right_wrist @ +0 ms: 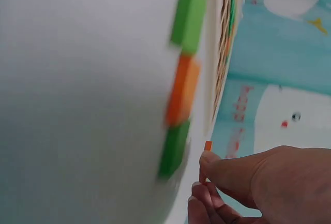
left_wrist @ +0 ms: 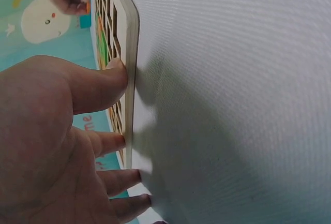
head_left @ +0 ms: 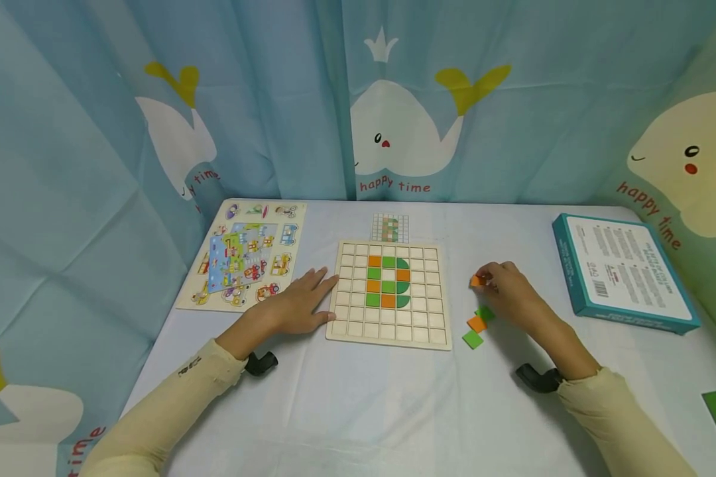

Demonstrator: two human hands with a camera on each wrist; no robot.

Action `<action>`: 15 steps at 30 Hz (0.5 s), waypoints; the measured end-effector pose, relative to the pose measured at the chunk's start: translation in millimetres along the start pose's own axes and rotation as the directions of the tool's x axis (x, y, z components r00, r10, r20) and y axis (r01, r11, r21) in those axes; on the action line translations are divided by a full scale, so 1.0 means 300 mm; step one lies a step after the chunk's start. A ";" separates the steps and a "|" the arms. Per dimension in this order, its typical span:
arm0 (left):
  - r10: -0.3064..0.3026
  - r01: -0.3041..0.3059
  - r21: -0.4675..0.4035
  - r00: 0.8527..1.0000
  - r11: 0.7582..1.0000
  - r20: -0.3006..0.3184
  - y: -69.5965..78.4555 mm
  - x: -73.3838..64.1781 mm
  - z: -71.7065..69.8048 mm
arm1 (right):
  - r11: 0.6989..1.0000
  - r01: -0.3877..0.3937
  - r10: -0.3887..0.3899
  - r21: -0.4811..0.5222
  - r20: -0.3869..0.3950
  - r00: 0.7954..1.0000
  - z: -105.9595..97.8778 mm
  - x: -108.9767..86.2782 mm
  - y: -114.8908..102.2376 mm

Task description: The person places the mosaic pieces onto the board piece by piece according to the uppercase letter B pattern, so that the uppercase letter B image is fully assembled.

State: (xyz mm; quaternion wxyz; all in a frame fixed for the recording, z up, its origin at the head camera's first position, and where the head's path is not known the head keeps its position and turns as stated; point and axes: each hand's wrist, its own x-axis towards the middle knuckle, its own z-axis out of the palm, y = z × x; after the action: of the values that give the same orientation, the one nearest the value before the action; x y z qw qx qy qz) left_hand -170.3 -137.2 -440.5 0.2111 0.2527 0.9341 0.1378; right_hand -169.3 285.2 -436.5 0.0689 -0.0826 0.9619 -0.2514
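1. Right hand (head_left: pixel 507 291): I pinch a thin orange tile (head_left: pixel 476 281) between thumb and fingers. The tile is to the right of the board (head_left: pixel 388 344), apart from its rim. I cannot tell whether its lower edge clears the table (head_left: pixel 358 411).

2. Left hand (head_left: pixel 301 305): my fingers are spread. The thumb rests on the rim near the front left corner, and the index fingertip meets the left edge. I would use this contact as a light brace; hard pressure could slide or tilt the board.

3. Supply: a green piece (head_left: pixel 485 313), an orange piece (head_left: pixel 476 324) and a second green piece (head_left: pixel 473 340) lie in a slanting row, just beside the right hand. Lift clear of them so that the wrist does not scatter the row.

4. Seating: I judge the step in hand to be bringing the tile to a cell. Check its position against the card (head_left: pixel 390 228) behind the board first. Grip by opposite edges, square the tile to the ribs, lower it level, then press with one fingertip. Approach from above; dragging across the set tiles (head_left: pixel 388 286) could unseat them. Force nothing: if a corner catches, raise and realign.
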 end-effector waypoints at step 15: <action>-0.008 0.008 0.005 1.000 1.000 0.008 0.000 0.001 -0.004 | 0.948 0.310 -0.315 0.066 0.087 0.945 0.185 0.007 -0.324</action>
State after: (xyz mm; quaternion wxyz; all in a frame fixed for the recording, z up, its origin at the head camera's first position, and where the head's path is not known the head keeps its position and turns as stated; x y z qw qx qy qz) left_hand -171.2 -137.3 -439.5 0.2146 0.2501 0.9346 0.1336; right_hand -149.7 175.0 -436.4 0.0768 -0.2442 0.9254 -0.2796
